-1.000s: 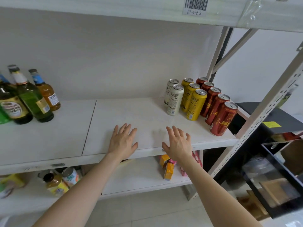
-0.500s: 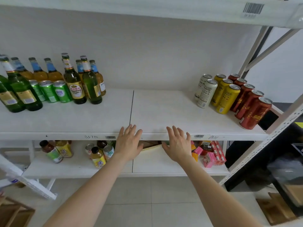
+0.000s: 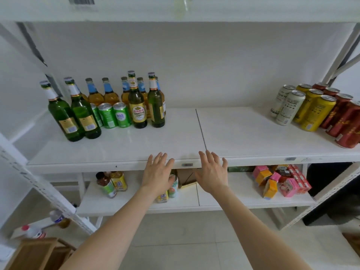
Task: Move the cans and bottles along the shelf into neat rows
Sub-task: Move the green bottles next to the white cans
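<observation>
On the white shelf [image 3: 175,141], green glass bottles [image 3: 75,114] stand at the left, with amber bottles [image 3: 111,94] behind and green cans [image 3: 115,115] between them. Two more green bottles [image 3: 155,106] stand just right of the cans. At the far right stand white cans [image 3: 286,106], yellow cans [image 3: 315,112] and red cans [image 3: 346,123] in rows. My left hand [image 3: 157,172] and my right hand [image 3: 213,172] hover at the shelf's front edge, fingers spread, both empty and apart from every can and bottle.
A lower shelf [image 3: 214,195] holds small bottles [image 3: 109,184] at the left and pink and orange cartons [image 3: 280,182] at the right. Slanted metal uprights [image 3: 39,184] frame both sides. A wooden crate [image 3: 37,254] sits on the floor, bottom left.
The view has swung left, bringing the whole bottle group into sight. Both hands have drawn back from the shelf top to its front edge, still spread and empty.
</observation>
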Action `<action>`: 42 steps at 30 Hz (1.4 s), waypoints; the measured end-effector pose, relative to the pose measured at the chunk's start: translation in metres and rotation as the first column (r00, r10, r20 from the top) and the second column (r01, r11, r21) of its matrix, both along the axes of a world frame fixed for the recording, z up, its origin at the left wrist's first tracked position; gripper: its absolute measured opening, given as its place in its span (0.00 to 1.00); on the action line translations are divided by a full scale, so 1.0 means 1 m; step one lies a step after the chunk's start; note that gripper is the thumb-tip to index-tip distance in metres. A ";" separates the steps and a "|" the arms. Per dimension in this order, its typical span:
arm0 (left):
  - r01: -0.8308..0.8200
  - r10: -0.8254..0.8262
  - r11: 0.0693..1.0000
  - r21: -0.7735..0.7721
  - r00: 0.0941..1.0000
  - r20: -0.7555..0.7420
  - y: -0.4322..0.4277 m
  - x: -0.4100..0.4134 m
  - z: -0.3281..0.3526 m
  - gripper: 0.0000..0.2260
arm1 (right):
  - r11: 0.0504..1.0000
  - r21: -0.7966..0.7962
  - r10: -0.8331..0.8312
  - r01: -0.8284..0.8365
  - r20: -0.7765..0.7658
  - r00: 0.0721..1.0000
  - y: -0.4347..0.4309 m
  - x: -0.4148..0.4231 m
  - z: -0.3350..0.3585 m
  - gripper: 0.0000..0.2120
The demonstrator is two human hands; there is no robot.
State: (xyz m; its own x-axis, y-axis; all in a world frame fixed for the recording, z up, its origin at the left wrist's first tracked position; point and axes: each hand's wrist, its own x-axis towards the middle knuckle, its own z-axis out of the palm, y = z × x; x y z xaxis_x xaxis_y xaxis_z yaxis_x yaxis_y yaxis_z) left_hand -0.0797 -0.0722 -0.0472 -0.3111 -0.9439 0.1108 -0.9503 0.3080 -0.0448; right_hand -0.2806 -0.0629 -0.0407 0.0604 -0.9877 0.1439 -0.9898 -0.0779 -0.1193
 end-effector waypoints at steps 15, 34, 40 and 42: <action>-0.081 0.081 0.996 -0.021 0.997 0.006 -0.059 0.142 0.003 0.27 | 0.999 -0.025 0.023 -0.023 0.014 1.000 -0.076 0.154 -0.006 0.31; -0.126 0.122 0.989 -0.078 0.991 -0.054 -0.103 0.385 0.012 0.27 | 0.996 -0.078 -0.028 0.032 0.044 0.999 -0.124 0.361 0.015 0.32; -0.199 0.175 0.966 -0.165 0.973 -0.148 -0.123 0.434 0.017 0.26 | 0.985 -0.170 0.015 0.014 0.164 0.986 -0.157 0.409 0.032 0.31; -0.235 0.189 0.962 -0.141 0.941 -0.280 -0.131 0.441 0.016 0.28 | 0.980 -0.200 0.031 0.011 0.210 0.977 -0.168 0.421 0.037 0.31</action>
